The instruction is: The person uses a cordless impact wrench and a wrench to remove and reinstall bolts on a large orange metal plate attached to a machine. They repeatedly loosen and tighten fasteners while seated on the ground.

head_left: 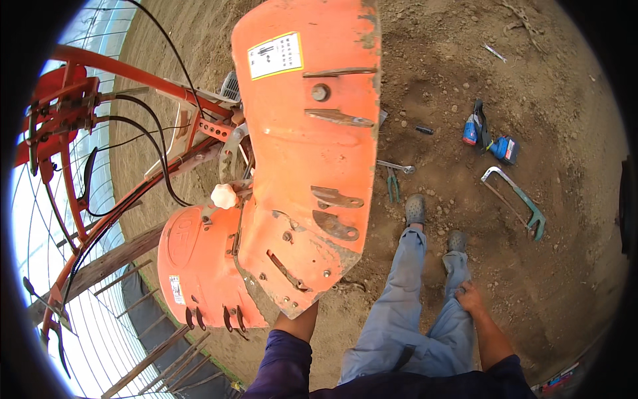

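The large orange metal cover (306, 153) sits in front of the person, left of the legs, with a smaller orange cover (209, 269) and a white knob (224, 196) beside it. The left forearm (296, 327) runs up behind the large cover's lower end, which hides the left hand, so I cannot tell its grip. The right hand (470, 299) rests on the blue trousers (392, 292) near 1 knee, fingers bent; whether they pinch cloth I cannot tell. Pliers (393, 187) and a hacksaw (531, 208) lie on the soil (438, 73).
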A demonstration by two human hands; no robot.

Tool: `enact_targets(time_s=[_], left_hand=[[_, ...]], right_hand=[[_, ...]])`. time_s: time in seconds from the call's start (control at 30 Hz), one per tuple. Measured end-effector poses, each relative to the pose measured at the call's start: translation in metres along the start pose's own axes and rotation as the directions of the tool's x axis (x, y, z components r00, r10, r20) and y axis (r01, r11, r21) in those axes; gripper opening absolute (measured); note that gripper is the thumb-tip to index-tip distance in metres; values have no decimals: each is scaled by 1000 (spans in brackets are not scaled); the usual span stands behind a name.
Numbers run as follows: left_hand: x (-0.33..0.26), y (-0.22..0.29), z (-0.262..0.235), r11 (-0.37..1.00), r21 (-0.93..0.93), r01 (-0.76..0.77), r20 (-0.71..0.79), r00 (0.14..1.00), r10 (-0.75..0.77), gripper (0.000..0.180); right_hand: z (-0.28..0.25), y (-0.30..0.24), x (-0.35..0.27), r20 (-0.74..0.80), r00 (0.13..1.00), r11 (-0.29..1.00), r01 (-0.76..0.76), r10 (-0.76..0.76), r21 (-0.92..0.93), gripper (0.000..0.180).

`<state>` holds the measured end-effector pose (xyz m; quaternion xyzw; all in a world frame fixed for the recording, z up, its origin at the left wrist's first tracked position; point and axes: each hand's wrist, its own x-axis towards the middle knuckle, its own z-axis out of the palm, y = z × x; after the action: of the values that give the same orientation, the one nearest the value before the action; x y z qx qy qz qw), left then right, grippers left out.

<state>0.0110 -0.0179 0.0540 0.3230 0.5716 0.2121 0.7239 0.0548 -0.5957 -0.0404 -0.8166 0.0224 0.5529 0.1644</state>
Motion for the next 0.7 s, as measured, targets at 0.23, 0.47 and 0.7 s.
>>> enact_targets(time_s=[0.23,0.47,0.7], left_hand=[[-15,9,-18,994,-103,45,-33,998,-49,55],[-20,9,-24,984,-158,79,-42,995,-86,55],[-22,10,-20,977,-194,87,-50,994,-98,55]], right_hand=[[-32,-62,-77,205,925,889,368,-320,-273,46],[-57,-44,-81,235,931,840,356,-280,-410,62],[-56,-11,-50,-223,973,975,14,-64,-221,51]])
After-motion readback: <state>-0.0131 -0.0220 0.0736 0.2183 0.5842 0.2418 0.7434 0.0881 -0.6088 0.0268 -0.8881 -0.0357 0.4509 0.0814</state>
